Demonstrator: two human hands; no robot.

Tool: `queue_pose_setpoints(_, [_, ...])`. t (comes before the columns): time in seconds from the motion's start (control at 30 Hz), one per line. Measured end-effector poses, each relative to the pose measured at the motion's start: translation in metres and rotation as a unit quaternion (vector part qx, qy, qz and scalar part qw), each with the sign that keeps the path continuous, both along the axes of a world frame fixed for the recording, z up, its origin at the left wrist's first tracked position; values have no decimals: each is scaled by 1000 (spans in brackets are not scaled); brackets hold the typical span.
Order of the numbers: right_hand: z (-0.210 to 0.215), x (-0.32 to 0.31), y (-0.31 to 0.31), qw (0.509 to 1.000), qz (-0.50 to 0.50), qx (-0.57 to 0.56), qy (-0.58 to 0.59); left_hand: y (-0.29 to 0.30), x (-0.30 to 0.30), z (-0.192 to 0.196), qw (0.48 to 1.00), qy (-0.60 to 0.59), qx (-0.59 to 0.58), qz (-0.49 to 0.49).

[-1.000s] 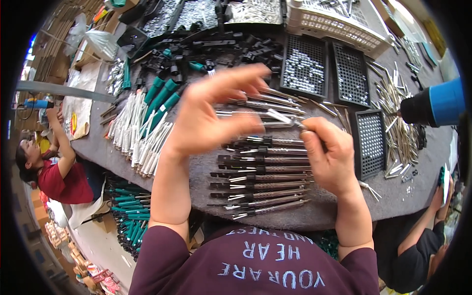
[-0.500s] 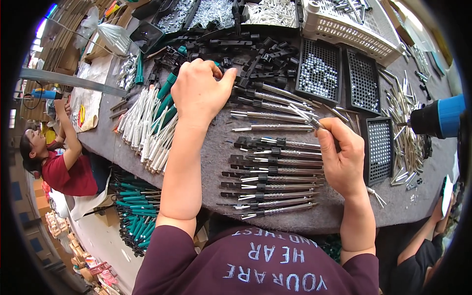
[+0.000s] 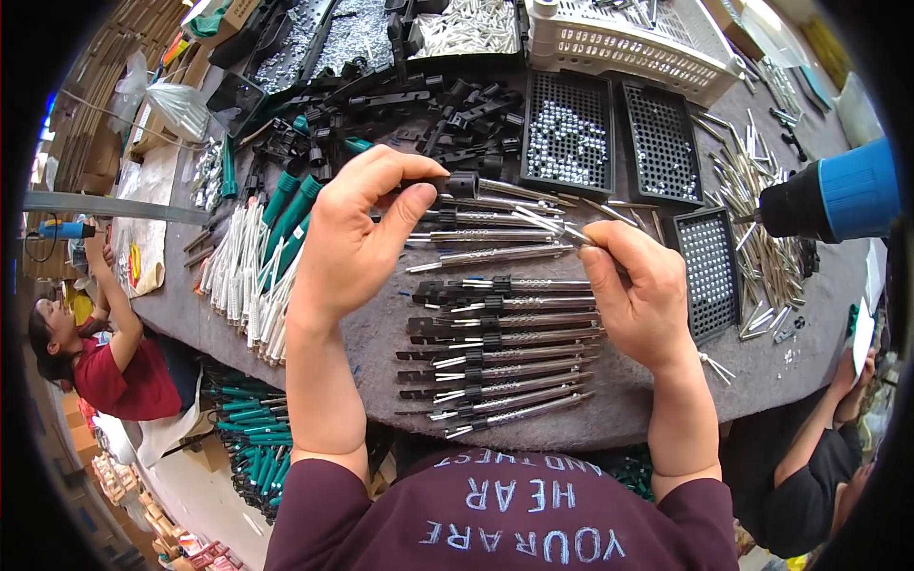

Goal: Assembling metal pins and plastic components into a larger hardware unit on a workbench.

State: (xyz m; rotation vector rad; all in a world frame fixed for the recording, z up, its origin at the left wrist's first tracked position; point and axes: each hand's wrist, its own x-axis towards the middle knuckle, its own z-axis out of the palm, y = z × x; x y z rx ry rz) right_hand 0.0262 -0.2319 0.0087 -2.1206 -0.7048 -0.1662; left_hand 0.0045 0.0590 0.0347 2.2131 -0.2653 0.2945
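My left hand (image 3: 345, 243) pinches a black plastic fitting (image 3: 462, 184) with a round collar between thumb and fingers. Opposite it, my right hand (image 3: 643, 290) grips a slim metal tube (image 3: 575, 233); white leads (image 3: 539, 219) point from it toward the fitting, still apart from it. Most of the tube is hidden in my fingers. Below and between my hands lies a row of metal tubes with black fittings (image 3: 533, 347), white leads sticking out at their left ends. Several tubes without visible fittings (image 3: 490, 235) lie just above that row.
Behind is a heap of black plastic parts (image 3: 476, 119). Bundled white-sleeved wires (image 3: 238, 276) and green handles (image 3: 290, 224) lie left. Black perforated trays (image 3: 709, 276), loose metal tubes (image 3: 752, 257) and a blue power tool (image 3: 833, 195) stand right. A co-worker (image 3: 119, 366) sits left.
My left hand has come away from the heap, and a black fitting now shows in its fingers, nearer the right hand. The right hand keeps its tube. The whole view has shifted slightly.
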Motion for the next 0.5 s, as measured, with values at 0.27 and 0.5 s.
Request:
queue_pose_setpoints(0.27, [2, 2, -2, 999, -8, -18, -27, -6, 3, -1, 999, -47, 8, -4])
queue_pose_setpoints(0.5, [3, 1, 2, 999, 2, -16, -49, -9, 1, 3, 998, -49, 40, -8])
